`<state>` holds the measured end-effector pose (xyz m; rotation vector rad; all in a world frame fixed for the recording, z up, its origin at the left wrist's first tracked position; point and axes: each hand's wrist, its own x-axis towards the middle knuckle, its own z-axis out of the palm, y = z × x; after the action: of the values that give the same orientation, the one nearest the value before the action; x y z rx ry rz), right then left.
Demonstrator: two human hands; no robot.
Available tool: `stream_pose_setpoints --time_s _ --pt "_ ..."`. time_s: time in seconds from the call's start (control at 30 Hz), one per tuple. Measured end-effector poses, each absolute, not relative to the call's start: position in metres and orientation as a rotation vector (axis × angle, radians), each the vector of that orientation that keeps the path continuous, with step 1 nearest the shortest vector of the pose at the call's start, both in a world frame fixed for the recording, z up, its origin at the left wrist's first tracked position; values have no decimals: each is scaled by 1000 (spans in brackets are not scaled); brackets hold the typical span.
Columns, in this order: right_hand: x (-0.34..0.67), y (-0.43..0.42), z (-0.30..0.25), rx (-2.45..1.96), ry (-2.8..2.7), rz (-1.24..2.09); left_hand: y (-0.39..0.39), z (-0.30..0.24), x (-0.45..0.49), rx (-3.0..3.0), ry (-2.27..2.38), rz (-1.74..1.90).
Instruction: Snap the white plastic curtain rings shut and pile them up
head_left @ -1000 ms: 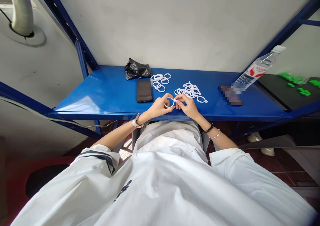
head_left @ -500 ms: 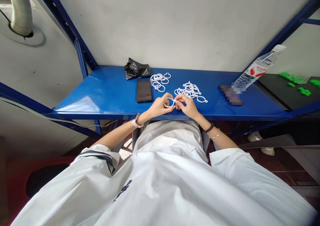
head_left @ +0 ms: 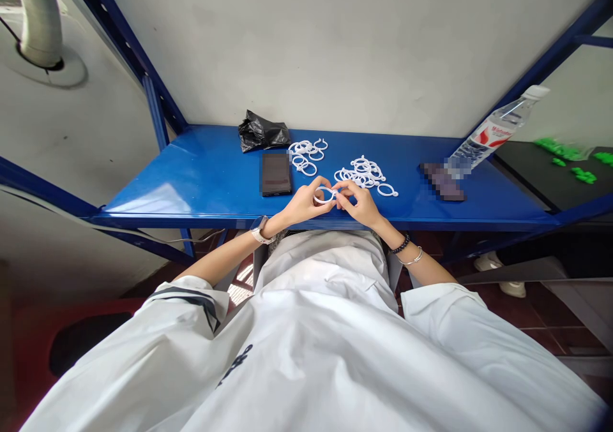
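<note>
Between my two hands is a white plastic ring point(head_left: 324, 200) with a small eyelet, like a curtain ring, held just above the table's front edge. My left hand point(head_left: 306, 203) curls around the ring's left side, thumb and fingers closed on it. At the ring's right end, my right hand point(head_left: 357, 203) pinches the eyelet part; the fingertips hide its detail. Just beyond my right hand lies a pile of similar white rings point(head_left: 361, 173), with a single ring point(head_left: 387, 190) at its right. A smaller group of white rings point(head_left: 306, 154) rests farther left.
A black phone point(head_left: 276, 175) and a crumpled black plastic bag point(head_left: 261, 132) lie left on the blue table point(head_left: 201, 170). To the right are another dark phone point(head_left: 443, 182) and a water bottle point(head_left: 488, 132). Green pieces point(head_left: 560, 148) lie on a neighbouring dark table.
The ring between my hands has tilted a little flatter. Both hands stay in nearly the same place, and the rings on the table have not moved.
</note>
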<state>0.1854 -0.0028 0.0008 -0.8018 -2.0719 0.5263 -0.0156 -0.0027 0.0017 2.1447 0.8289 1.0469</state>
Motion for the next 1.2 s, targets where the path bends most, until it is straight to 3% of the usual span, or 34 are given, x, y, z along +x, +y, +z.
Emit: stream_pose_setpoints --time_s 1.2 --pt "187 -2 -1 -831 -2084 496 -2 1 -15 2139 901 1052"
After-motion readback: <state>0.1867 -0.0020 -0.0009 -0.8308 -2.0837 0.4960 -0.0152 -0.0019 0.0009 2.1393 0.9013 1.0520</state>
